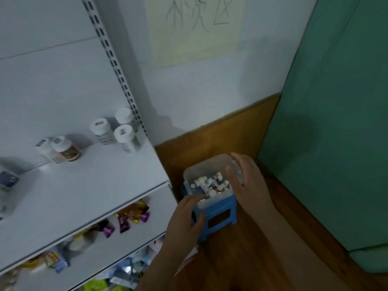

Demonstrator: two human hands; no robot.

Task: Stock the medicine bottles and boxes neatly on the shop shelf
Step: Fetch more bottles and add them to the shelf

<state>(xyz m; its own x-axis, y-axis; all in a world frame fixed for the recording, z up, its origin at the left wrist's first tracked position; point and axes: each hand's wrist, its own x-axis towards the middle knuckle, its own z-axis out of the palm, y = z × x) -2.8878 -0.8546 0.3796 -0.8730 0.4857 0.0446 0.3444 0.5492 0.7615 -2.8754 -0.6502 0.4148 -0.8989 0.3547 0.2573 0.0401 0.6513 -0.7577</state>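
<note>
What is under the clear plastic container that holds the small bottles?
A blue plastic stool carries the clear container on its seat. The seat itself is covered by the container, and the left hand covers part of the stool's near corner.
</note>
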